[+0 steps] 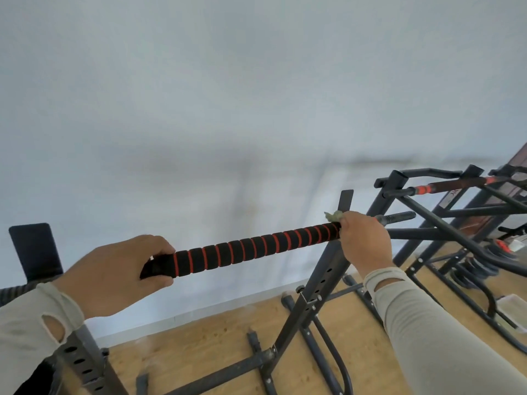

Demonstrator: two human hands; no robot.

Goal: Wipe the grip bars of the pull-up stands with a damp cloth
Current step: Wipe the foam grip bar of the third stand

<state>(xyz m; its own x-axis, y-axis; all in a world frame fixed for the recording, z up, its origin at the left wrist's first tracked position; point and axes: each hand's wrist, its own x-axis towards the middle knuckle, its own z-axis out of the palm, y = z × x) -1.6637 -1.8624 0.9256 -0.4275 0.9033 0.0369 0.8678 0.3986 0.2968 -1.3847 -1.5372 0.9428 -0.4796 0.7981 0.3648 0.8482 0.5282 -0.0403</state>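
Note:
A black foam grip bar [251, 249] with red rings runs across the middle of the view, rising to the right. My left hand [114, 276] is closed around its left end. My right hand [363, 240] grips the right end with a small greenish cloth [334, 215] bunched under the fingers; only a corner of the cloth shows. The bar rests on black perforated uprights [316, 292] of the pull-up stand.
A second stand [399, 201] with a red-tipped bar [453, 185] is at the right, with black weight plates [473, 270] by its feet. Stand legs [256, 360] cross the wooden floor below. A pale wall fills the background. A white container [513, 307] sits at the far right.

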